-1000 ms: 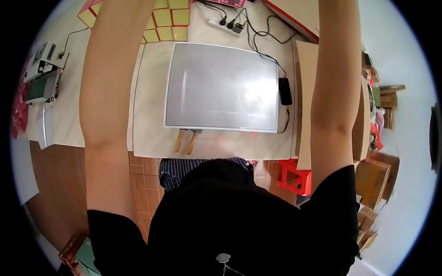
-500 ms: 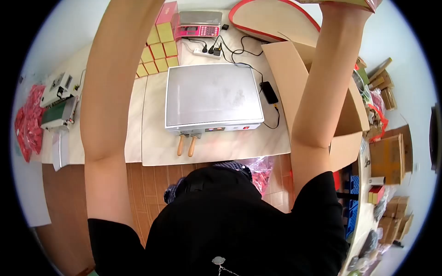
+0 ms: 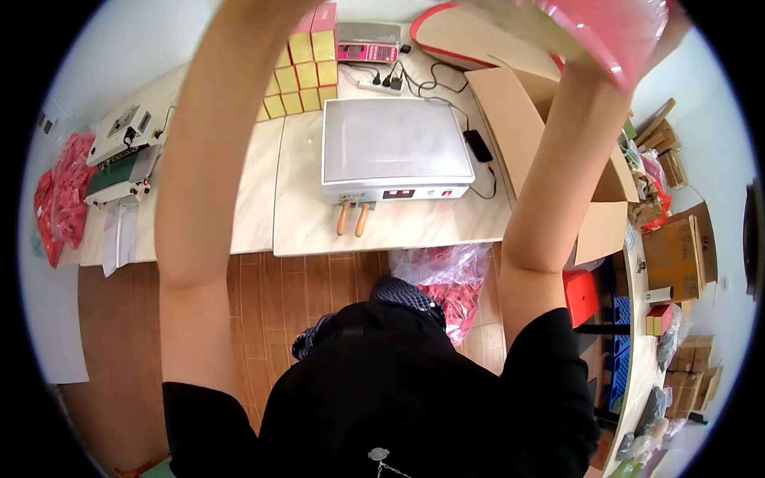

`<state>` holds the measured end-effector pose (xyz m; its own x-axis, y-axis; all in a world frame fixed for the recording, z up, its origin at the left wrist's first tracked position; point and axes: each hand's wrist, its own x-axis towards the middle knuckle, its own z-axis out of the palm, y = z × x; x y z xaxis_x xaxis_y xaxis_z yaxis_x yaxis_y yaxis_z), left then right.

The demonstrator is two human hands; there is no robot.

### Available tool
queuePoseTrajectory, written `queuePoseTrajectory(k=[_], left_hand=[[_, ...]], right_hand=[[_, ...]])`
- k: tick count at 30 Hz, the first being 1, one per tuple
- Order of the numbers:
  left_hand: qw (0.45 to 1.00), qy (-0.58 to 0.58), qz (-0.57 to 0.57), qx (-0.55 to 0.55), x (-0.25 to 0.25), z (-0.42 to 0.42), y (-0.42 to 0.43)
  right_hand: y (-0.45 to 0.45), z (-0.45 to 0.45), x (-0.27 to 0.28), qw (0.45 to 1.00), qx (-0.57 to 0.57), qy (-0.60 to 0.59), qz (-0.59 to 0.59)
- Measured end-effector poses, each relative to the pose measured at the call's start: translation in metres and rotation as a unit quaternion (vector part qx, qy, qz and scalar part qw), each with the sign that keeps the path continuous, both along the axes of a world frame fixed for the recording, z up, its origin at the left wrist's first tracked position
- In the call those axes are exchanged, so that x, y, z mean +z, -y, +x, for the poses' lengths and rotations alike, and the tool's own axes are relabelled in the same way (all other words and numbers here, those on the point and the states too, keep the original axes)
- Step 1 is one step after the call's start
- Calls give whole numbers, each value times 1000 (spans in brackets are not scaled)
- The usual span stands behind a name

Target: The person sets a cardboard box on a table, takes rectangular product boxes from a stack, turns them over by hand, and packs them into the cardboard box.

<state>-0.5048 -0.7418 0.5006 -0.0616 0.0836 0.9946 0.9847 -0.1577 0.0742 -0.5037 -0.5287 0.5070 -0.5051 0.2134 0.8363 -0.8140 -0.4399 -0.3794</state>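
Note:
Both of my bare arms reach up past the top of the view. My left hand is out of the frame. At the upper right, a shiny pink plastic package (image 3: 610,32) covers my right wrist; a blurred part of my right hand (image 3: 673,38) shows beside it, its fingers hidden. Between my arms, a flat metal-topped heating device (image 3: 394,143) with a lit display sits on the table. Two wooden-handled tools (image 3: 351,219) stick out from under its front left edge.
Stacked pink and yellow boxes (image 3: 307,76) stand behind, near a pink scale (image 3: 368,52) and power strip (image 3: 381,84). A phone (image 3: 478,146) lies right of the device. Beyond it is an open carton (image 3: 510,119). A bag of red packets (image 3: 458,307) rests on the floor.
The view has shifted, showing more of the floor and surroundings. The pink package has come into view at the upper right, over my right wrist. My left hand has stayed out of view.

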Motion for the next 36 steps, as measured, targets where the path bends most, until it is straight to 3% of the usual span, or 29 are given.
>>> queuePoseTrajectory(k=[2,4,5,7,9,11,12,13,17,22,25,29,33,36], left_hand=[[994,-77,-12,73,-21,-7,5],[957,-111,-25,267,-57,-24,10],[952,-29,-14,305,-83,-26,8],[967,180,39,176,-95,4,-16],[953,289,84,12,-106,26,-47],[945,294,70,123,-173,7,-62],[933,318,89,146,-196,3,-76],[918,343,108,166,-219,0,-90],[847,455,199,192,-274,-5,-139],[754,577,221,222,-321,-34,-176],[711,629,212,230,-343,-51,-189],[666,675,231,218,-361,-70,-196],[651,684,249,213,-377,-82,-201],[629,709,215,236,-389,-82,-199]], right_hand=[[2,4,-3,999,-15,35,-7],[4,0,-10,996,-5,92,-5],[5,-6,-15,991,16,132,4],[-3,-33,-33,966,133,211,70],[-1,-50,-51,921,217,305,110],[0,-76,-77,866,192,431,166],[-7,-94,-96,844,251,416,227],[-9,-102,-110,794,258,493,247],[-16,-173,-177,633,345,605,339],[-1,-236,-236,530,429,612,401],[7,-273,-273,481,534,545,432],[20,-306,-307,437,569,493,493],[28,-331,-336,414,575,475,522],[25,-339,-347,445,556,425,558]])
